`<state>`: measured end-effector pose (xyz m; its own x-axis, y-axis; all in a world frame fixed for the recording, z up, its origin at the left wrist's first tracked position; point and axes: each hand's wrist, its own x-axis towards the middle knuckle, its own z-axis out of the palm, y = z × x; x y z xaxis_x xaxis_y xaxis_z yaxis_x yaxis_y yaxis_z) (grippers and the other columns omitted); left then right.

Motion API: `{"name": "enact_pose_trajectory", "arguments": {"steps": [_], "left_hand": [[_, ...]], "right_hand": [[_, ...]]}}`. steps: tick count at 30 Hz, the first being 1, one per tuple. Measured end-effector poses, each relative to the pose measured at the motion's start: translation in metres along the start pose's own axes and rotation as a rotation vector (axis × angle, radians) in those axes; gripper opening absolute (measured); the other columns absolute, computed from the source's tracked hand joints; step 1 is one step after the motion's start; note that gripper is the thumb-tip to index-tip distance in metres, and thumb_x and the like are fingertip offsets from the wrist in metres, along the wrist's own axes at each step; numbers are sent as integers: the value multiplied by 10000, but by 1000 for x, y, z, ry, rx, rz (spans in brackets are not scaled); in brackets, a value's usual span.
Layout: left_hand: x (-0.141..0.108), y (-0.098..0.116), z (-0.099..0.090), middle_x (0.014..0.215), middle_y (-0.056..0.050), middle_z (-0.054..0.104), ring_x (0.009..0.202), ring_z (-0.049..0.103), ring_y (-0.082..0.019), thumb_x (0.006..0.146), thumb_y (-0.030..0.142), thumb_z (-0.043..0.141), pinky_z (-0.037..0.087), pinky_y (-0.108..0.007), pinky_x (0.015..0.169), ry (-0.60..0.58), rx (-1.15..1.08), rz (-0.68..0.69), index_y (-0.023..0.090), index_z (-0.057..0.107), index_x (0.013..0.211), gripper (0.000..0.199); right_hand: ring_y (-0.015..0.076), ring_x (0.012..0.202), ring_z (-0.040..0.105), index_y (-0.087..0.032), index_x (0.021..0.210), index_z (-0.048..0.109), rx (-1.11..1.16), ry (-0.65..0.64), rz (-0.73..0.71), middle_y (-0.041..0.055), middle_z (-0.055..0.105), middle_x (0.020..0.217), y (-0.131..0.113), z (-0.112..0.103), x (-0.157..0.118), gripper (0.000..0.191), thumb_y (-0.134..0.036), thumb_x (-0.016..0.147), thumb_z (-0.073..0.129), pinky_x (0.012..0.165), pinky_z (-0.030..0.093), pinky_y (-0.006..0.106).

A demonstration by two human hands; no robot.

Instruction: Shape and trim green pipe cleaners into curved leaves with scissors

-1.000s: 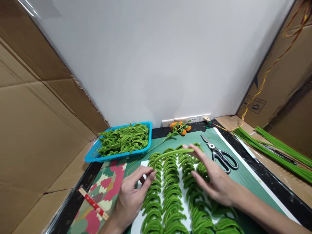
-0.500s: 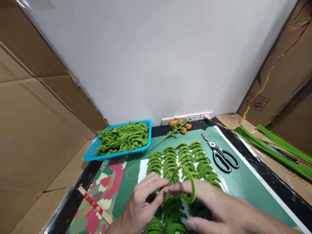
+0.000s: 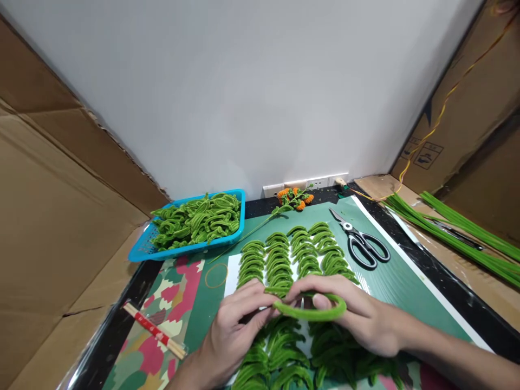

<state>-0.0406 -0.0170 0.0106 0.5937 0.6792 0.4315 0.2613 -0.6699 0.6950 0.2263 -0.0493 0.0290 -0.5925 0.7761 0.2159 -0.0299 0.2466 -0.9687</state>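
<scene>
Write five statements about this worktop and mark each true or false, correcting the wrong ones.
1. The left hand holds a bent green pipe cleaner. True.
2. The right hand holds the scissors. False: they lie on the green mat, to the right of the rows of curved green pieces.
3. The blue basket holds a pile of green pieces. True.
4. The orange flowers lie inside the basket. False: they lie to its right, near the wall sockets.
5. The chopsticks with a red band lie to the left of the left hand. True.
</scene>
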Motion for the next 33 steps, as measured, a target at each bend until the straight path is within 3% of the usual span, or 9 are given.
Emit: {"name": "enact_pose_trajectory", "arguments": {"steps": [6, 12, 16, 19, 20, 22, 25, 28, 33], "left_hand": [[-4, -9, 1, 939, -40, 801, 824, 741, -171, 912, 145, 769, 598, -253, 772, 183, 100, -111, 206, 781, 1013, 119], [7, -7, 5, 847, -57, 788, 715, 700, -159, 944, 101, 688, 581, -275, 672, -10, 39, 79, 197, 808, 1038, 180], [9, -4, 7, 853, -64, 782, 737, 708, -162, 954, 69, 649, 586, -273, 674, -1, 73, 123, 185, 786, 1033, 197], [5, -6, 5, 869, -39, 779, 768, 725, -157, 956, 122, 695, 590, -247, 688, 62, 125, 19, 197, 772, 958, 108], [3, -7, 4, 891, -30, 785, 788, 735, -157, 954, 156, 715, 597, -241, 709, 105, 154, -30, 204, 772, 950, 75], [0, -11, 1, 943, -18, 799, 823, 752, -159, 948, 223, 745, 613, -239, 769, 196, 211, -112, 212, 780, 943, 37], [-2, -17, -4, 943, -15, 801, 804, 752, -159, 936, 293, 763, 622, -243, 800, 263, 253, -179, 200, 786, 904, 101], [-1, -20, -5, 928, -12, 795, 797, 748, -153, 933, 311, 765, 619, -232, 802, 270, 265, -199, 191, 778, 858, 142], [-2, -21, -3, 913, 10, 789, 800, 744, -131, 933, 306, 766, 606, -204, 823, 264, 268, -199, 203, 767, 838, 141]], "right_hand": [[192, 886, 682, -144, 1242, 716, 158, -113, 130, 69, 735, 911, 10, -13, 3, 467, -483, 1123, 416, 872, 533, 339], [190, 996, 682, -163, 1296, 716, 89, -84, 77, 84, 756, 1110, 10, -22, 3, 401, -428, 1110, 479, 913, 531, 323], [205, 1127, 698, -192, 1388, 669, 44, -99, 73, 86, 760, 1230, 4, -23, 4, 368, -357, 1104, 504, 1009, 522, 349], [181, 1048, 716, -214, 1488, 562, -29, -75, 90, 71, 767, 1186, 3, -32, 3, 436, -298, 1061, 591, 915, 554, 318], [168, 976, 716, -210, 1464, 573, -67, -59, 104, 57, 772, 1117, 3, -37, 1, 430, -286, 1044, 620, 849, 559, 294], [140, 821, 689, -177, 1238, 707, -159, -55, 142, 30, 760, 945, 3, -51, -2, 255, -288, 1011, 676, 732, 534, 247], [96, 586, 606, -145, 947, 783, -246, -271, 260, -7, 706, 711, 4, -71, -7, 206, -349, 960, 754, 555, 443, 203], [83, 509, 556, -147, 963, 809, -385, -420, 322, -41, 655, 607, 3, -79, -11, 200, -333, 896, 829, 508, 379, 200], [90, 525, 519, -182, 899, 822, -611, -460, 300, -57, 617, 582, 1, -70, -12, 105, -191, 809, 875, 512, 316, 224]]}}
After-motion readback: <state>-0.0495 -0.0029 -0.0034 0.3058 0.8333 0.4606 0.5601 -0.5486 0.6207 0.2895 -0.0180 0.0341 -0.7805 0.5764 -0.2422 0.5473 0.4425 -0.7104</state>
